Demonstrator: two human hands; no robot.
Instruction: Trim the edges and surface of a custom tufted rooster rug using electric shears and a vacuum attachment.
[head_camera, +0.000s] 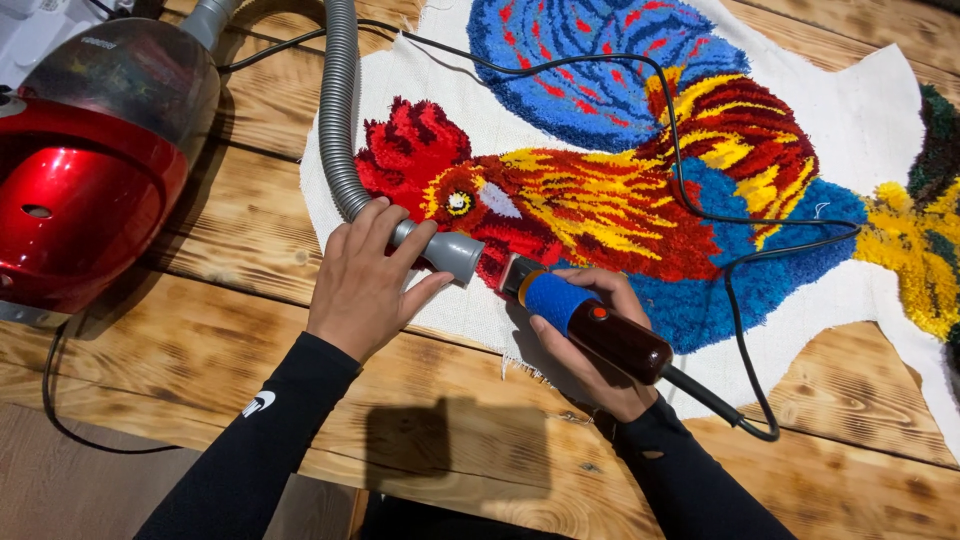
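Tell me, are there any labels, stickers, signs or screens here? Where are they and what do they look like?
Logo: small white mark on the black left sleeve.
Lettering: tiny pale strip on the dark top of the red vacuum, upper left.
Button: small orange-red dot on the dark red trimmer in the right hand.
No packages, signs or screens.

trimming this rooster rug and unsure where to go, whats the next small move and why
Probably ease the clipper in the right hand forward along the red chest edge, with the vacuum nozzle in the left hand trailing close: both tips already meet there at the rug border.
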